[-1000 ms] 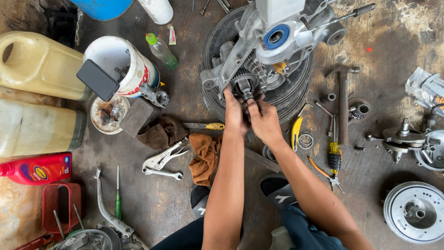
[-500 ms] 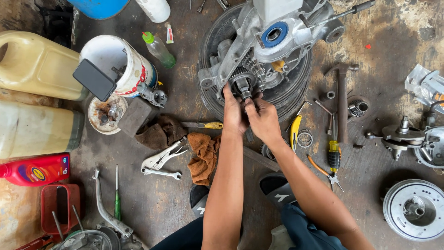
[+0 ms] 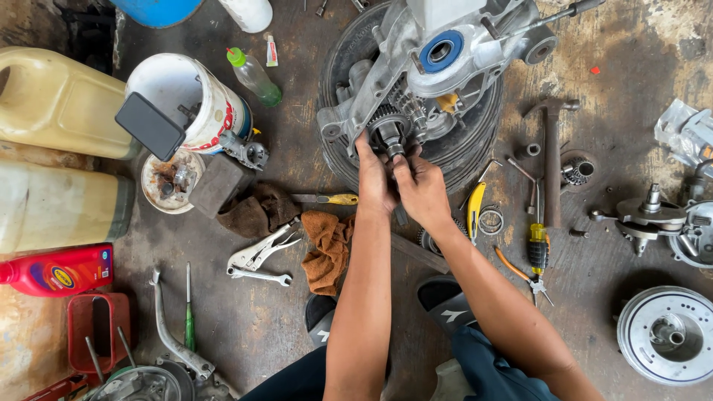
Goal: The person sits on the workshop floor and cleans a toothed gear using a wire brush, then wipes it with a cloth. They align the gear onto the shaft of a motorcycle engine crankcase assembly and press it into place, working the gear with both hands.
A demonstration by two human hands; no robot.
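Note:
A grey metal engine case (image 3: 438,70) lies on a black tyre (image 3: 475,141) on the concrete floor. A dark gear and shaft assembly (image 3: 390,132) sticks out of its near side. My left hand (image 3: 373,178) and my right hand (image 3: 422,189) are side by side just below it, with the fingertips of both closed around the gear shaft. A blue-ringed bearing seat (image 3: 441,52) shows on top of the case.
Locking pliers (image 3: 264,249), a spanner (image 3: 260,276), an orange rag (image 3: 327,249) and a yellow-handled screwdriver (image 3: 327,199) lie at left. Hammer (image 3: 551,160), screwdrivers (image 3: 536,245), a brake drum (image 3: 668,334) at right. White bucket (image 3: 189,100), jugs (image 3: 52,104), red bottle (image 3: 56,269) far left.
The view has shifted slightly. Both hands stay on the gear shaft, with only small finger movement.

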